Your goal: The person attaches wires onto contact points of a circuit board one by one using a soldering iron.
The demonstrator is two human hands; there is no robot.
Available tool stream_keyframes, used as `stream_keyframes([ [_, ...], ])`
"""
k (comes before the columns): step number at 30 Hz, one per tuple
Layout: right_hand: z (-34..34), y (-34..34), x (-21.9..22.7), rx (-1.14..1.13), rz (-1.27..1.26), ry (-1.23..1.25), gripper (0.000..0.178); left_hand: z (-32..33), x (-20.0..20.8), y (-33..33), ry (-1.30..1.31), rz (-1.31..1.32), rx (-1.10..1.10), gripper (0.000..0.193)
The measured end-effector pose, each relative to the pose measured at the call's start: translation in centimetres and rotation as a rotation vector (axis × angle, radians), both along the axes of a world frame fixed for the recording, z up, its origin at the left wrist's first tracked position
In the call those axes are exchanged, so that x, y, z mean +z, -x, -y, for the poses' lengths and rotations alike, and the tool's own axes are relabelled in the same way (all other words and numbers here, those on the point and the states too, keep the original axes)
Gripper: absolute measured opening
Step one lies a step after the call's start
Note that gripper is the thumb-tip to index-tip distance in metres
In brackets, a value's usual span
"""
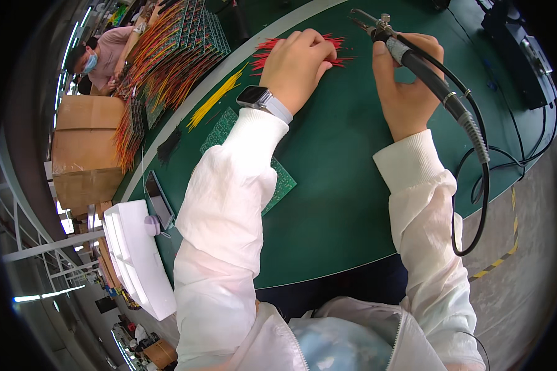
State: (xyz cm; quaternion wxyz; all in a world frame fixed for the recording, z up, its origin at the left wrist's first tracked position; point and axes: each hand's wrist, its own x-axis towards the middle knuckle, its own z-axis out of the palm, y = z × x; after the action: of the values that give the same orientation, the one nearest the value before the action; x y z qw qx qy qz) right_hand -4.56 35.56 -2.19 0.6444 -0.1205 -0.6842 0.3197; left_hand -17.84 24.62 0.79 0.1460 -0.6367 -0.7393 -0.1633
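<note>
My left hand [297, 69], with a watch [255, 96] on its wrist, lies over a spread bundle of red wires [265, 57]. Its fingers are curled down and pinch at the wires; how many are between the fingertips is hidden. Off to the right, my right hand [408, 83] is closed around a soldering iron [428, 75] with a metal feed fitting at its front end. The iron's tip points up and left, above the table. Partly covered by my left sleeve are green circuit boards [281, 185]. A bundle of yellow wires [215, 98] lies left of my wrist.
A black cable [484, 204] loops from the iron to a dark box unit [523, 59] at the right. Wired boards [185, 43] stand stacked at far left, near a cardboard box [86, 145], a phone [159, 199] and white foam [136, 256]. A masked person [108, 55] works beyond.
</note>
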Motion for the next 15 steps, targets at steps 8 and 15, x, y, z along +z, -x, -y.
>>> stream_keyframes([
  [8, -0.4, 0.0, 0.1, -0.005, -0.037, 0.125, 0.024, -0.1, 0.6, -0.1, -0.057, 0.019, 0.047, 0.008],
  [15, -0.3, 0.1, 0.1, -0.024, -0.030, 0.094, 0.022, 4.6, 4.8, -2.4, -0.212, 0.240, 0.273, 0.006],
])
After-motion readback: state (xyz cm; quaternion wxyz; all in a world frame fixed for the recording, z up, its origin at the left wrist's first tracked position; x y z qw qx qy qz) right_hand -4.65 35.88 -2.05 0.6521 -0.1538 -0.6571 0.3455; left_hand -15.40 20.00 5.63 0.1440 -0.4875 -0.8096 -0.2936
